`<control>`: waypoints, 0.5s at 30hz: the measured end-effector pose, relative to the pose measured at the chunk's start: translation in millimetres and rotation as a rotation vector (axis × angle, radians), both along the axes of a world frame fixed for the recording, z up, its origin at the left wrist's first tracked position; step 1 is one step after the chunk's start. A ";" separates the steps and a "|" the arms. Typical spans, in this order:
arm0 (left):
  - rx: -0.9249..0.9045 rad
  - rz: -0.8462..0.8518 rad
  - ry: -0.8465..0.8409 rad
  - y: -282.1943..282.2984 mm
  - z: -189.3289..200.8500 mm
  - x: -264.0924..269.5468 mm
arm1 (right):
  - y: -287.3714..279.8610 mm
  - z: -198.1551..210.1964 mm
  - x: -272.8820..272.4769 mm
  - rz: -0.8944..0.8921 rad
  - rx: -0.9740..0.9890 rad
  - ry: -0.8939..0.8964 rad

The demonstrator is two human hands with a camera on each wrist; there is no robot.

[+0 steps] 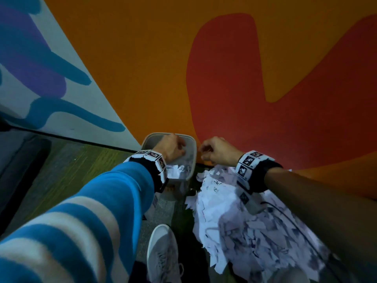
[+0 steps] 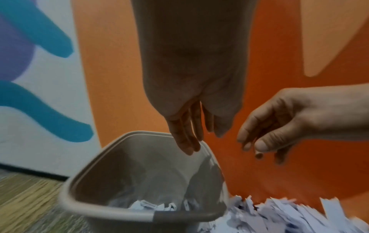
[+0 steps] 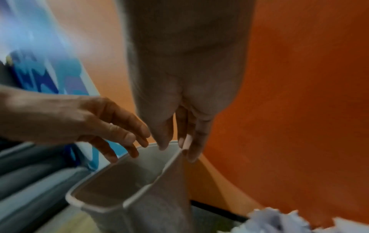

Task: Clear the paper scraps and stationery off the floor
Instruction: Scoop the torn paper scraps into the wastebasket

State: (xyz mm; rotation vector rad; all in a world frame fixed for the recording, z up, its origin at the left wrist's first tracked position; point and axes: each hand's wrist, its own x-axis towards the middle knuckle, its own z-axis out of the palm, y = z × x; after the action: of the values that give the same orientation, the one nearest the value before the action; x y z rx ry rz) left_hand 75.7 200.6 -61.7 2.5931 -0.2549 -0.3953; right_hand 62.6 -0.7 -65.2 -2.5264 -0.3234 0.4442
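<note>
Scraps [image 1: 240, 217] heaped on the floor beside the bin [image 1: 192, 152], both hands empty above it.

Nearest, the paper pile lies just right of the shoe [image 1: 163, 256]: light, limp, loose strips that would likely spill from a pinch, so scoop deep from both sides and squeeze. Further out, the left hand [image 1: 172, 148] hangs over the bin mouth, fingers loosely down, gripping nothing; the right hand [image 1: 216, 151] hovers just past the rim, loosely curled, also holding nothing. A few scraps already sit inside.
</note>
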 end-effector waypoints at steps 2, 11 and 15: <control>-0.024 -0.088 0.020 -27.4 -4.2 -1.4 | -31.5 1.6 -3.1 0.049 -0.083 0.023; -0.029 -0.264 0.218 -150.7 -104.0 -26.6 | -159.4 -106.9 -31.5 -0.105 -0.271 0.279; 0.086 -0.275 0.413 -179.1 -182.7 -35.4 | -201.2 -179.6 -45.5 -0.168 -0.339 0.375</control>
State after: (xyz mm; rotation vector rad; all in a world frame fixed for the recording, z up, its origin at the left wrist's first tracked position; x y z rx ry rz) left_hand 40.3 21.6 -244.3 2.4887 -0.4554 -1.0423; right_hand 17.1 -201.9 -244.8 -2.6868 0.1172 0.9543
